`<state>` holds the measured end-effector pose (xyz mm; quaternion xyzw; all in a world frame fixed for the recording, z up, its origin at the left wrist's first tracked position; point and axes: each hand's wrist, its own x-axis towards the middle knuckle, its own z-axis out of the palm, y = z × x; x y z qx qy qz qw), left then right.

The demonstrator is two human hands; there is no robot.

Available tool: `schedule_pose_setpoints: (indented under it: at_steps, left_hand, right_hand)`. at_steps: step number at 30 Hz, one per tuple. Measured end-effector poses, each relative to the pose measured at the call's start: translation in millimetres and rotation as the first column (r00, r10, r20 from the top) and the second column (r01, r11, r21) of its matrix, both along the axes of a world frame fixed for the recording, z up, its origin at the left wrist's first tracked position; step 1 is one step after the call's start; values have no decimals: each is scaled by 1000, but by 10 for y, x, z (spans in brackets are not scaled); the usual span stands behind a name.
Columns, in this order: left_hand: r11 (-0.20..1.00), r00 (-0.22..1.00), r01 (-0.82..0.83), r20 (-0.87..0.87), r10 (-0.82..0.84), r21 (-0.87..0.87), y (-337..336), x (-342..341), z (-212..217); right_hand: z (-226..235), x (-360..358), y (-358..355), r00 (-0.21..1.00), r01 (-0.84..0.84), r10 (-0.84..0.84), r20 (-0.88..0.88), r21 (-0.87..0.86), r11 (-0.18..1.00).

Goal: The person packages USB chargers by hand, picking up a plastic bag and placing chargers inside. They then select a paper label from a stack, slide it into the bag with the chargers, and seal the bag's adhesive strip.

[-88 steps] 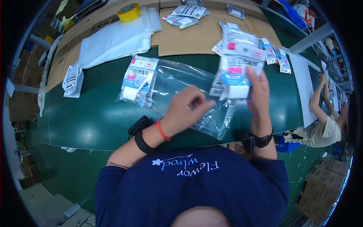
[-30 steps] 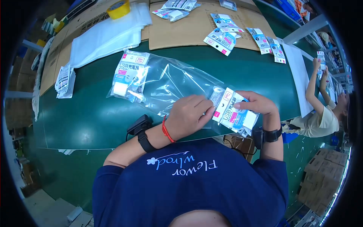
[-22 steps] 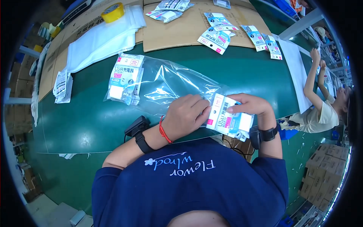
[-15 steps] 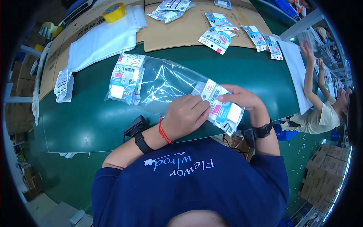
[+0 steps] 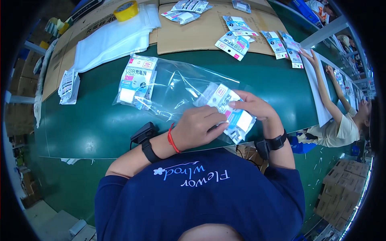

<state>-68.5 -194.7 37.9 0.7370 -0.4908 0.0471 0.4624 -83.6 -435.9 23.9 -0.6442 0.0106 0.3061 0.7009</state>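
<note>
A long clear plastic bag [image 5: 177, 86] lies across the green table in front of me. Inside its left end sits a stack of blue-and-white charger packets [image 5: 136, 80]. At the bag's right end, my right hand [image 5: 257, 106] grips another stack of charger packets [image 5: 231, 106], thumb on top and fingers behind. The stack lies tilted, its upper part under the clear film. Curled against the stack's lower left side, my left hand [image 5: 201, 126] is closed on the bag's near edge; its fingertips are partly hidden.
Cardboard [image 5: 193, 36] along the far side carries several loose packets [image 5: 233, 45]. White sleeves [image 5: 112, 44] and yellow tape [image 5: 126, 11] lie far left, with a small packet stack [image 5: 68, 87] nearer. At right, a co-worker's hand [image 5: 310, 59] touches a packet [image 5: 290, 42].
The stack in my right hand has shifted slightly left and down, with more film around its upper part. The co-worker's raised hand has come down to the packets at the table's right.
</note>
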Motion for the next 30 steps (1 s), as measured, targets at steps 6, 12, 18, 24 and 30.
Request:
schedule_pose_setpoints:
  at_steps: [6, 12, 18, 24, 30]
  left_hand:
    - [851, 68, 520, -997, 39, 69, 290, -69, 28]
    - [915, -349, 381, -937, 10, -132, 44, -295, -276]
    - [954, -481, 72, -848, -222, -291, -208, -466, -488]
    - [959, -356, 236, -932, -63, -155, -192, -407, -349]
    - [960, -382, 238, -923, -49, -149, -98, -389, -408]
  right_hand:
    - [27, 108, 36, 997, 37, -37, -73, 8, 999]
    - [16, 301, 255, 997, 48, -48, -61, 9, 999]
    - [-39, 357, 499, 992, 120, -118, -54, 51, 991]
    - [-318, 220, 906, 875, 448, -465, 137, 136, 883]
    - [-13, 371, 412, 992, 5, -17, -125, -92, 996]
